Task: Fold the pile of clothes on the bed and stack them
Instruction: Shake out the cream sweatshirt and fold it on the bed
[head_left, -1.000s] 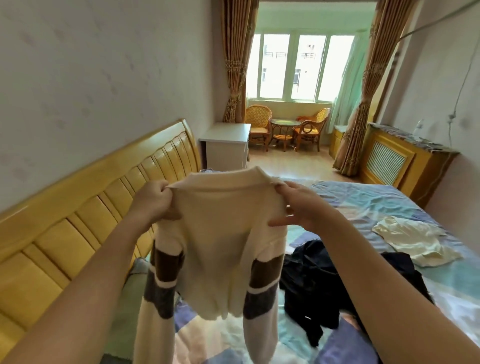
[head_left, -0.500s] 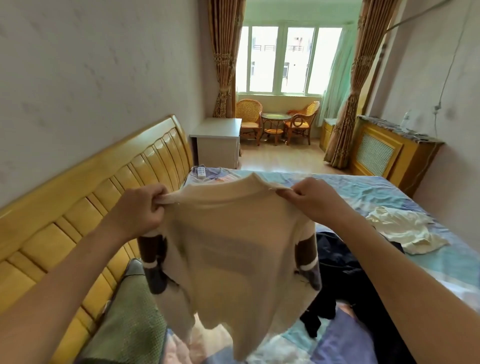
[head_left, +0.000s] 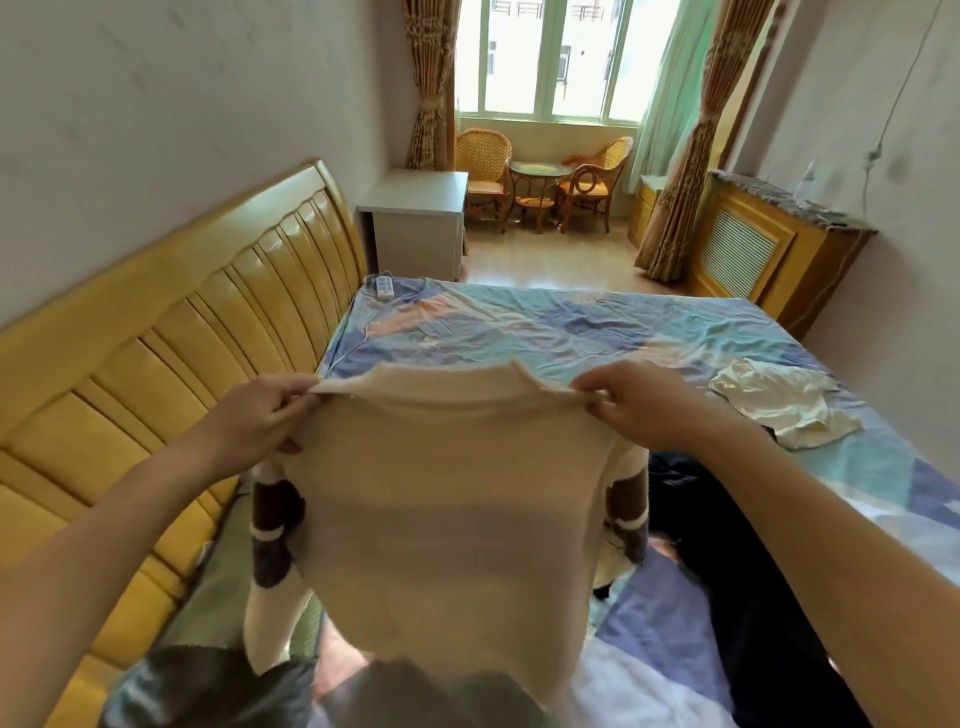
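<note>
STEP: cream sweater (head_left: 447, 519) unfolded | GRIP: left hand (head_left: 254, 421), right hand (head_left: 639, 405) pinching its shoulders | LEFT: dark clothes (head_left: 727, 571), pale garment (head_left: 779, 405) on bed (head_left: 519, 322) unfolded; no stack visible

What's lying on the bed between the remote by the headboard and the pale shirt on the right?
Nothing: in the head view only bare, rumpled patchwork sheet lies between the remote and the pale shirt.

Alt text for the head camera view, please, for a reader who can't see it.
Both hands, the left hand and the right hand, hold a cream sweater with dark-banded sleeves up by its shoulders over a patchwork bed sheet. A pale garment and dark clothes lie on the right, and a yellow headboard is on the left.
</note>
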